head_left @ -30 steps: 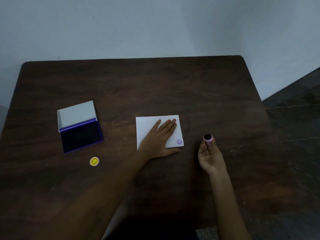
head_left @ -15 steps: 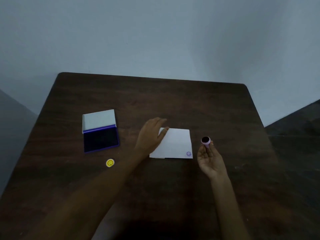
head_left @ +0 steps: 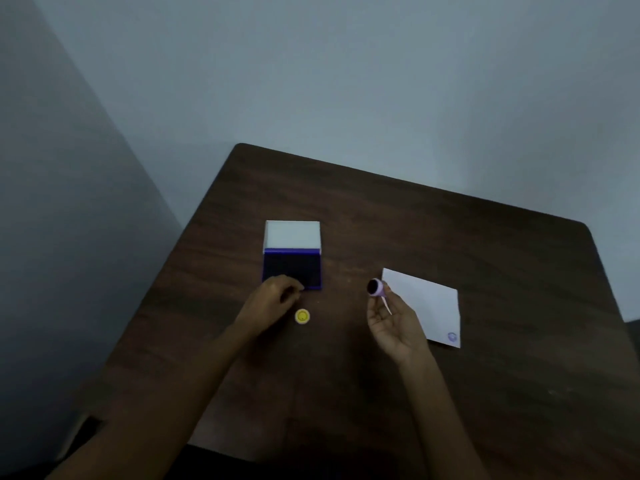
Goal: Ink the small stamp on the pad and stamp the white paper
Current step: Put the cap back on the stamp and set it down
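Note:
My right hand (head_left: 394,322) holds a small purple stamp (head_left: 375,287) at its fingertips, dark inked face turned up and to the left, in the air between the pad and the paper. The white paper (head_left: 427,303) lies flat to the right of that hand and carries one purple print near its front right corner. The ink pad (head_left: 292,266) stands open, dark blue pad in front, white lid raised behind. My left hand (head_left: 273,299) rests at the pad's front left corner, fingers curled against its edge.
A small yellow round cap (head_left: 302,316) with a smiley lies on the dark wooden table (head_left: 450,393) just in front of the pad, beside my left hand. Grey walls stand behind and to the left of the table.
My left hand has left the paper and moved left to the ink pad's front corner. My right hand has carried the stamp left, past the paper. The camera view swung left.

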{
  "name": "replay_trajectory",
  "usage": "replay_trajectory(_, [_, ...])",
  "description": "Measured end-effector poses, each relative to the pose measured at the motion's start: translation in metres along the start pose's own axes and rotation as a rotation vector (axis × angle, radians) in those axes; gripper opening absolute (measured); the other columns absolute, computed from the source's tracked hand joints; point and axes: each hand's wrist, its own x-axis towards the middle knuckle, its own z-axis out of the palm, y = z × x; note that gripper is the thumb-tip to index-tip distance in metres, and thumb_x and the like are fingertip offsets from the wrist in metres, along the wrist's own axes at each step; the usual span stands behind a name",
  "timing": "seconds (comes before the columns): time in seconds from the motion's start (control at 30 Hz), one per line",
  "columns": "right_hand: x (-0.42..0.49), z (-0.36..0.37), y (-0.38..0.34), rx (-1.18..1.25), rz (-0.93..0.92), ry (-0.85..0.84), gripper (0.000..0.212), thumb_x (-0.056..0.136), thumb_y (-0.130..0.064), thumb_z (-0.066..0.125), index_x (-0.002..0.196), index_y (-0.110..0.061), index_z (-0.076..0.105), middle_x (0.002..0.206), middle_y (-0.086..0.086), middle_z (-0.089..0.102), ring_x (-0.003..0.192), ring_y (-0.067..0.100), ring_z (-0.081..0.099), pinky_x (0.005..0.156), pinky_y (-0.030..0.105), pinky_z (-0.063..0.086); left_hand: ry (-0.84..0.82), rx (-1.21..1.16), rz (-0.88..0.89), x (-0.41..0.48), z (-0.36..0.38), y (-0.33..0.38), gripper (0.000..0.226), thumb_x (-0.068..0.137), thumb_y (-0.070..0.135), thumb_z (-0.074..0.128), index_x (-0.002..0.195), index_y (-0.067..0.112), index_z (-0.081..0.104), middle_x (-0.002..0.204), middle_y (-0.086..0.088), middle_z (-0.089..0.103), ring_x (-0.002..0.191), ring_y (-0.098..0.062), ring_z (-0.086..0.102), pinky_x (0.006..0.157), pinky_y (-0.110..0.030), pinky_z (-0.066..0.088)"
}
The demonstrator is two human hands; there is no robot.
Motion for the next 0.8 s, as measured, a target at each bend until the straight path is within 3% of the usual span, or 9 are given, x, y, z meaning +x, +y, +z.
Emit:
replay_trajectory(0.1, [0.008, 0.004, 0.024, -0.083, 0.041, 0.021, 0.027, 0.078, 0.002, 0.059, 0.104, 0.0, 0.061, 0.097, 0.019, 0.068, 0.086, 0.02, 0.066, 0.058, 0.027, 0.06, -0.108, 0.064, 0.019, -0.014, 0.007, -0.01, 0.033, 0.082, 0.021, 0.063, 0.114, 0.021, 0.056, 0.122, -0.001, 0.053, 0.112, -0.013, 0.048, 0.093, -0.023, 0.037])
replay_trajectory(0.23, [0.014, 0.006, 0.045, -0.171, 0.057, 0.04, 0.022, 0.083, 0.0, 0.055, 0.104, -0.001, 0.06, 0.097, 0.017, 0.065, 0.09, 0.021, 0.063, 0.059, 0.028, 0.058, -0.115, 0.141, 0.101, -0.021, 0.019, -0.01, 0.048, 0.08, 0.022, 0.066, 0.125, 0.019, 0.05, 0.133, -0.004, 0.043, 0.12, -0.017, 0.041, 0.099, -0.027, 0.034])
replay_trajectory(0.33, [0.015, 0.003, 0.053, -0.2, 0.075, 0.042, 0.021, 0.084, 0.0, 0.055, 0.104, -0.001, 0.06, 0.099, 0.016, 0.065, 0.091, 0.021, 0.062, 0.059, 0.029, 0.058, -0.146, 0.173, 0.128, -0.023, 0.025, -0.007, 0.038, 0.085, 0.021, 0.059, 0.122, 0.017, 0.053, 0.132, -0.007, 0.045, 0.118, -0.018, 0.042, 0.099, -0.033, 0.039])
replay_trajectory(0.47, [0.014, -0.001, 0.055, -0.231, 0.07, 0.045, 0.018, 0.085, -0.001, 0.053, 0.101, -0.001, 0.061, 0.101, 0.017, 0.064, 0.093, 0.021, 0.061, 0.058, 0.029, 0.058, -0.089, 0.099, 0.035, -0.023, 0.026, 0.001, 0.025, 0.087, 0.021, 0.056, 0.111, 0.014, 0.057, 0.118, -0.007, 0.054, 0.108, -0.017, 0.05, 0.088, -0.026, 0.042])
replay_trajectory(0.57, [0.012, -0.002, 0.054, -0.251, 0.045, 0.026, 0.02, 0.086, -0.002, 0.053, 0.105, -0.001, 0.059, 0.102, 0.016, 0.064, 0.095, 0.021, 0.061, 0.059, 0.029, 0.058, 0.095, -0.393, -0.292, -0.024, 0.02, 0.017, 0.017, 0.085, 0.017, 0.06, 0.101, 0.016, 0.062, 0.106, 0.0, 0.062, 0.094, -0.01, 0.058, 0.081, -0.022, 0.045])
replay_trajectory(0.67, [0.007, -0.002, 0.052, -0.274, 0.026, -0.007, 0.018, 0.085, -0.001, 0.053, 0.102, -0.002, 0.061, 0.097, 0.016, 0.067, 0.092, 0.021, 0.063, 0.06, 0.028, 0.058, 0.048, -1.174, -0.624, -0.026, 0.008, 0.033, 0.015, 0.084, 0.011, 0.06, 0.098, 0.01, 0.064, 0.104, -0.01, 0.065, 0.094, -0.017, 0.062, 0.076, -0.024, 0.053])
replay_trajectory(0.8, [0.005, -0.002, 0.053, -0.324, 0.014, -0.064, 0.021, 0.084, -0.002, 0.054, 0.104, -0.001, 0.06, 0.099, 0.017, 0.067, 0.09, 0.02, 0.065, 0.066, 0.027, 0.058, -0.045, -1.532, -0.712, -0.031, -0.001, 0.044, 0.02, 0.082, 0.006, 0.06, 0.101, 0.001, 0.063, 0.1, -0.017, 0.067, 0.095, -0.023, 0.063, 0.071, -0.028, 0.057])
